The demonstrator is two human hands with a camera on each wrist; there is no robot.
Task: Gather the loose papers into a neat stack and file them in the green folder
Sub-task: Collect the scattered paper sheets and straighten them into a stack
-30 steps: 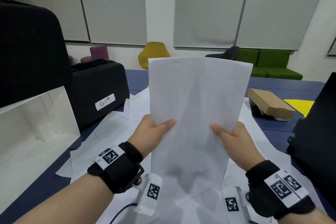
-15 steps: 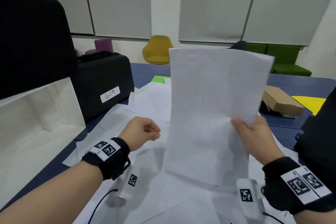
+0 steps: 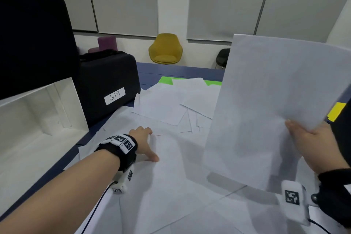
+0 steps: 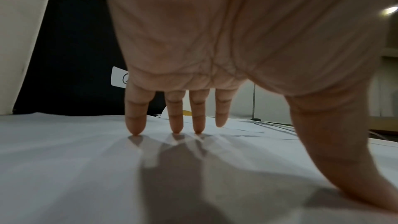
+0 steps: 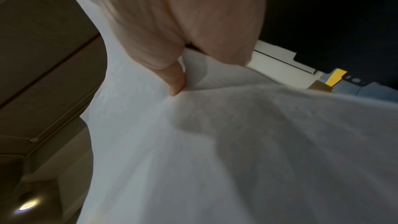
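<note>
Gathering stage, partly complete. The right hand (image 3: 315, 148) holds a gathered stack of papers (image 3: 266, 112) upright above the table, thumb in front and fingers behind, pinching its right-hand edge; the right wrist view shows several sheet edges fanned at one corner, so the stack is not yet squared. The left hand (image 3: 144, 143) is spread, fingertips (image 4: 134, 129) and thumb pressing on a loose sheet (image 3: 171, 186) lying flat on the blue table (image 3: 180, 72). Many more loose papers (image 3: 171, 106) lie overlapped and askew across the table, uncollected. The green folder (image 3: 166, 80) lies at the far end, mostly buried under sheets, only a strip showing. Remaining, by this evidence: collecting most sheets, aligning the stack, uncovering the folder and filing.
</note>
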